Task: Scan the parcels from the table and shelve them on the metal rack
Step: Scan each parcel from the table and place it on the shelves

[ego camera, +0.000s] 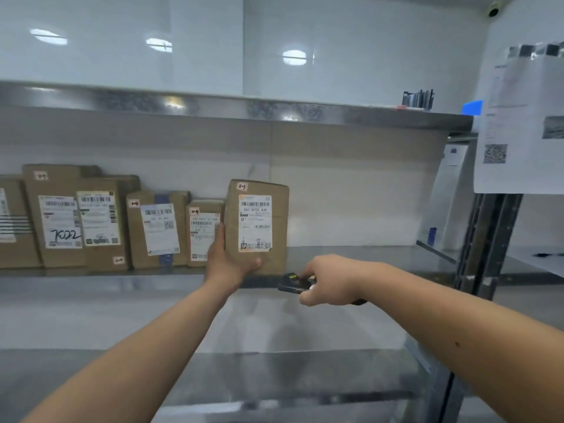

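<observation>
Head view: a brown box (258, 227) stands upright on the middle shelf (351, 257) of the metal rack, with its white label (255, 222) facing out. The left hand (227, 264) grips the box at its lower left corner, thumb across the front and fingers wrapped round the side. It is just beside a smaller box (204, 233) at the end of a row of boxes (91, 221). The right hand (328, 280) is closed around a small black scanner (294, 283), near the box's bottom right corner. A paper sheet (518, 123) hangs on the right.
</observation>
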The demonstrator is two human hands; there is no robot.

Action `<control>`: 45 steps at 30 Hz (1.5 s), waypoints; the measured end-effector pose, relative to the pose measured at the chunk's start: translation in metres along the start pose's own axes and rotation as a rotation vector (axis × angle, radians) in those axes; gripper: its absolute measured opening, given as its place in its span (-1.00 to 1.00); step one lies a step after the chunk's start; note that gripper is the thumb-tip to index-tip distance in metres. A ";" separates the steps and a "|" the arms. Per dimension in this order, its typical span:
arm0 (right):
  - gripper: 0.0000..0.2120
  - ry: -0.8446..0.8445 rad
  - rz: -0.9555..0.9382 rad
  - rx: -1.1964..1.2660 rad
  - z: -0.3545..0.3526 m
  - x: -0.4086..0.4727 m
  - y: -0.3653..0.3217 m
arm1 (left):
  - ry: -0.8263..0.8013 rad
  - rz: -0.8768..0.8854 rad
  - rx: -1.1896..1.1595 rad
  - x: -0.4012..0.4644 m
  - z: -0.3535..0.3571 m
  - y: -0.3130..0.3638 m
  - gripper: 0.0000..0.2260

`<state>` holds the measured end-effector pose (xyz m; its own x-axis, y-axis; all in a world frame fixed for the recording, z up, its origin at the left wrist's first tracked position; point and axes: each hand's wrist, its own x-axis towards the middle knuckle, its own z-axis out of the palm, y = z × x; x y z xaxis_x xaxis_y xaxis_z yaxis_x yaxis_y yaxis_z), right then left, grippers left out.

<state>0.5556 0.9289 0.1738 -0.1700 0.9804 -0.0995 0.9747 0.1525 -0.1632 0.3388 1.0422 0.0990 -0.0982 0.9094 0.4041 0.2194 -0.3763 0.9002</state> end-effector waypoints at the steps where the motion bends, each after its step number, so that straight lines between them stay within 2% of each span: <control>1: -0.73 -0.007 0.000 -0.009 0.001 0.005 0.001 | -0.004 -0.006 0.007 0.002 0.001 -0.004 -0.10; 6: -0.69 -0.027 -0.033 -0.032 0.006 0.027 0.010 | 0.022 0.023 0.093 0.010 0.009 -0.014 -0.14; 11: -0.66 -0.048 -0.082 -0.046 0.010 0.044 0.023 | 0.084 0.016 0.402 0.013 0.013 -0.019 0.10; 13: -0.69 -0.048 -0.096 -0.039 0.009 0.048 0.027 | 0.102 -0.028 0.484 0.015 0.016 -0.025 0.12; 20: -0.75 -0.059 -0.120 -0.038 0.004 0.057 0.039 | 0.290 -0.082 0.528 0.027 0.035 -0.035 -0.05; 26: -0.79 -0.067 -0.122 -0.041 0.010 0.067 0.056 | 0.407 -0.127 0.550 0.029 0.057 -0.031 -0.12; 29: -0.79 -0.066 -0.122 -0.039 0.012 0.069 0.063 | 0.450 -0.031 0.559 0.031 0.063 -0.032 -0.29; 31: -0.78 -0.060 -0.121 -0.040 0.012 0.071 0.066 | 0.413 0.146 0.634 0.033 0.068 -0.037 -0.44; 34: -0.76 -0.055 -0.122 -0.038 0.012 0.075 0.071 | 0.213 0.454 0.844 0.037 0.080 -0.040 -0.62; 36: -0.76 -0.053 -0.124 -0.042 0.013 0.077 0.072 | 0.087 0.566 0.920 0.041 0.089 -0.038 -0.65; 39: -0.76 -0.050 -0.124 -0.044 0.014 0.080 0.074 | -0.012 0.532 0.959 0.047 0.098 -0.032 -0.63; 45: -0.71 -0.064 -0.117 -0.057 0.013 0.082 0.071 | -0.054 0.428 1.021 0.057 0.096 -0.031 -0.57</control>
<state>0.6092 1.0184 0.1408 -0.2898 0.9459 -0.1457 0.9541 0.2735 -0.1217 0.4200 1.1224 0.0788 0.2137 0.7552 0.6197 0.9247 -0.3609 0.1210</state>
